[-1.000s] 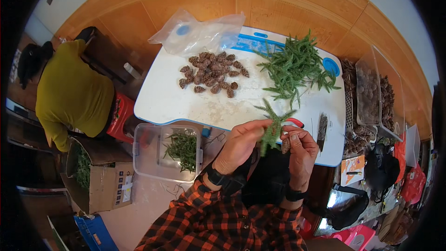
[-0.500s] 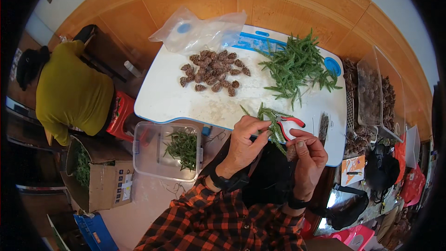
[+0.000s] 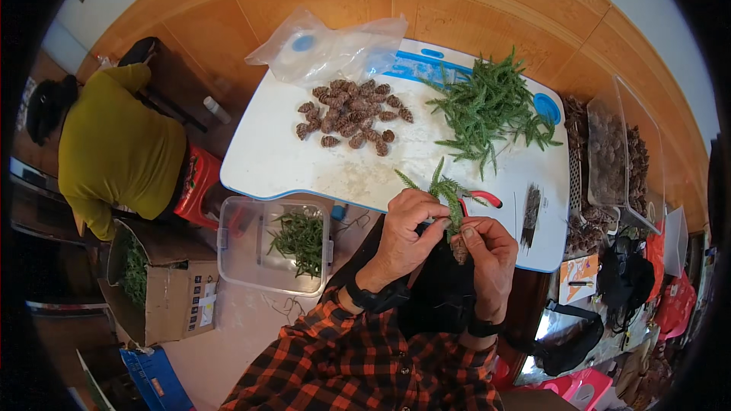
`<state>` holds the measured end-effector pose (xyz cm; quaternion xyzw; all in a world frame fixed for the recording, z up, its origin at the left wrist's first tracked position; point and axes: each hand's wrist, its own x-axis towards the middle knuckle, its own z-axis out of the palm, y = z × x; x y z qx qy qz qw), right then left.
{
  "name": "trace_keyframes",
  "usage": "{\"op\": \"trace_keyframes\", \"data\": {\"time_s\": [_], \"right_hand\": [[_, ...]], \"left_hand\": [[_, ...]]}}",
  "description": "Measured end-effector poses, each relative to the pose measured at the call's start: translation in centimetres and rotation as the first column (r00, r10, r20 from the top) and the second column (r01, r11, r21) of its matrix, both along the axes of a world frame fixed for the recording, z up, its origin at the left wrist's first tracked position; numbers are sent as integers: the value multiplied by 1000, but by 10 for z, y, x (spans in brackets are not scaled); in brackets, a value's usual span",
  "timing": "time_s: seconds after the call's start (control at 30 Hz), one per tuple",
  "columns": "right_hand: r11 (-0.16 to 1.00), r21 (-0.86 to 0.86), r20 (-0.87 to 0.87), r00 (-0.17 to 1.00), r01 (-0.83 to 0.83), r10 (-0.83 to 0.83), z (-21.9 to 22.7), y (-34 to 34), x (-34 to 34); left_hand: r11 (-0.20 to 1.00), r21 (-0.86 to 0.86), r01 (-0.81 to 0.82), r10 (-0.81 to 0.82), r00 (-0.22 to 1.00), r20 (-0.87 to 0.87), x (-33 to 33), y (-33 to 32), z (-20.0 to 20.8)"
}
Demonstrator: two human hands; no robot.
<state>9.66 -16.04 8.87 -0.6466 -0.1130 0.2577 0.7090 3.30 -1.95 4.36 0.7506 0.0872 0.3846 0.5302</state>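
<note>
My left hand pinches a green needle sprig at the table's near edge. Close beside it, my right hand has its thumb and fingers closed on a small brown pine cone, which hangs just under the sprig's lower end. Whether a wire joins the two cannot be made out. Behind the fingers lies a pair of red-handled pliers, mostly hidden. A bunch of thin dark wires rests on the table to the right. Farther back are a pile of pine cones and a heap of green sprigs.
The white table carries a clear plastic bag at its back. Below left stand a clear tub with greenery and a cardboard box. A clear bin of cones is at right. Another person sits at left.
My right hand has moved slightly left, bringing the pine cone up against the sprig's lower end. The sprig now stands more upright, and the hands cover more of the pliers.
</note>
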Motion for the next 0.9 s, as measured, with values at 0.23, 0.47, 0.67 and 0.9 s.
{"op": "trace_keyframes", "data": {"time_s": [0.23, 0.47, 0.67, 0.9], "right_hand": [[997, 49, -51, 997, -62, 65, -2, -7, 6], [994, 47, -14, 995, -98, 99, 0, -7, 6], [992, 60, -15, 993, -113, 114, 0, -6, 6], [975, 208, -71, 993, -78, 94, -10, -9, 11]], "left_hand": [[986, -113, 123, -128, 991, -41, -4, 4, 2], [861, -468, 198, -265, 961, -80, -8, 4, 1], [829, -511, 228, -323, 941, -104, -11, 8, 3], [866, -379, 326, -362, 932, -27, -8, 10, 4]]}}
